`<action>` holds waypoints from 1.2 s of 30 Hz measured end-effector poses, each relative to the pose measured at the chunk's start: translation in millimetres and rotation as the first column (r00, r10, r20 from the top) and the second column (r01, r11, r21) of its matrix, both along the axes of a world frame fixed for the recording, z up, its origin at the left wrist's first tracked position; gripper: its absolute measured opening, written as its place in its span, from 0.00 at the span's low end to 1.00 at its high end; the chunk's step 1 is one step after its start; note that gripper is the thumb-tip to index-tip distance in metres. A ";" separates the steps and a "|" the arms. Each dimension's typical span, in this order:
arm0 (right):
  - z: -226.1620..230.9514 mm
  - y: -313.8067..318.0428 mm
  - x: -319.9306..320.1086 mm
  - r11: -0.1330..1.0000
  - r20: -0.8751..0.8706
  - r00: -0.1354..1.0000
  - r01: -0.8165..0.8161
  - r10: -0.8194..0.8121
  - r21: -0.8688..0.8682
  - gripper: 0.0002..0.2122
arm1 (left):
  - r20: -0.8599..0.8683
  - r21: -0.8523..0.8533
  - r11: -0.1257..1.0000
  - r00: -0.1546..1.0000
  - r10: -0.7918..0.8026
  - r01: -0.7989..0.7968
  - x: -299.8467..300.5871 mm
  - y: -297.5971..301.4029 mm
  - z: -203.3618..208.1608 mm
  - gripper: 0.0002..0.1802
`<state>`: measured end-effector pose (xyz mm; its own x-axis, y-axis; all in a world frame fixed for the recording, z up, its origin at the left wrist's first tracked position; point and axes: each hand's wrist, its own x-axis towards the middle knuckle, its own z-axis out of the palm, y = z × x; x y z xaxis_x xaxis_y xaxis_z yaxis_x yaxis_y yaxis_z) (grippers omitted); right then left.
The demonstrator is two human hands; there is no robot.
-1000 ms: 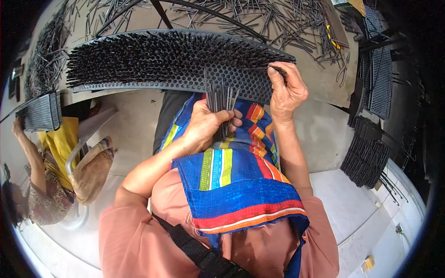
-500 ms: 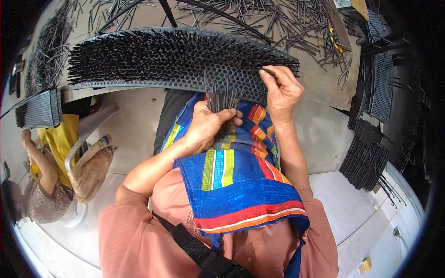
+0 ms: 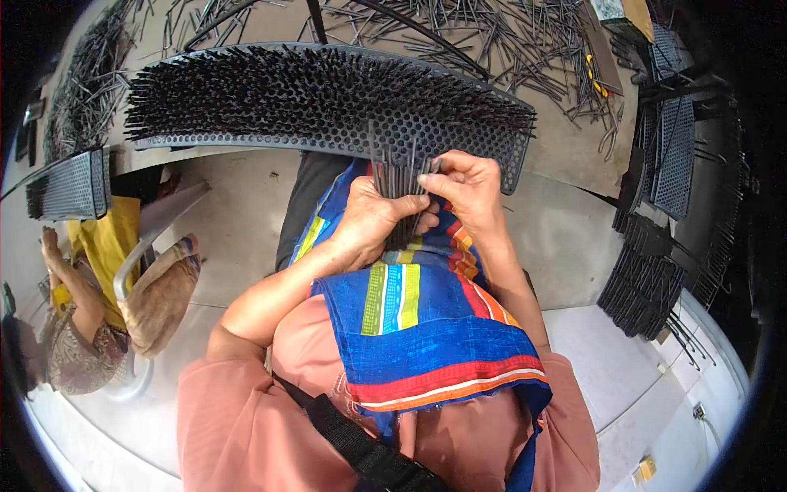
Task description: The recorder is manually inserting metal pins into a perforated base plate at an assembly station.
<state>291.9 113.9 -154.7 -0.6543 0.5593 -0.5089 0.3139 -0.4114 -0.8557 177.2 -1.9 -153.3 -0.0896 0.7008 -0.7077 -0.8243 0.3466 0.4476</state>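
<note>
My left hand is closed round a bundle of thin dark rods, held upright above my lap. At the bundle's right side, my right hand pinches with thumb and forefinger at the rods' upper part. Just beyond both hands lies a long, curved black perforated panel. Dense black rods stand in most of its holes, while bare holes show along its near edge and right end. A striped blue cloth covers my lap.
Many loose rods litter the table beyond the panel, near yellow-handled pliers. Another person's arm shows at left, below a smaller perforated panel. Bundled black hooked rods hang at right.
My right hand has come back from the panel's right part, down and left, to the rod bundle in my left hand. The panel's right end appears slightly lower.
</note>
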 end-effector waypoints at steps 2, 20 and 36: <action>-6.0 -2.1 -0.6 0.995 -0.070 0.992 0.102 -0.102 0.003 0.03 | 0.021 -0.003 0.999 0.999 0.038 -0.038 -0.4 -3.1 0.6 0.06; -6.2 8.0 -62.7 0.607 -0.363 0.922 0.366 -0.134 0.706 0.05 | -0.076 -0.042 0.989 0.988 0.138 -0.141 -14.0 -19.3 -2.9 0.05; -2.0 8.4 -68.6 0.396 -0.078 0.997 0.073 -0.003 0.915 0.07 | -0.004 -0.029 0.983 0.984 0.179 -0.179 -13.9 -17.5 -5.3 0.07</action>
<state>223.3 122.3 -156.6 -0.6259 0.6907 0.3621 0.2586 0.6218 -0.7392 163.4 -19.4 -158.6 -0.2131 0.6521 -0.7276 -0.8736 0.2063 0.4408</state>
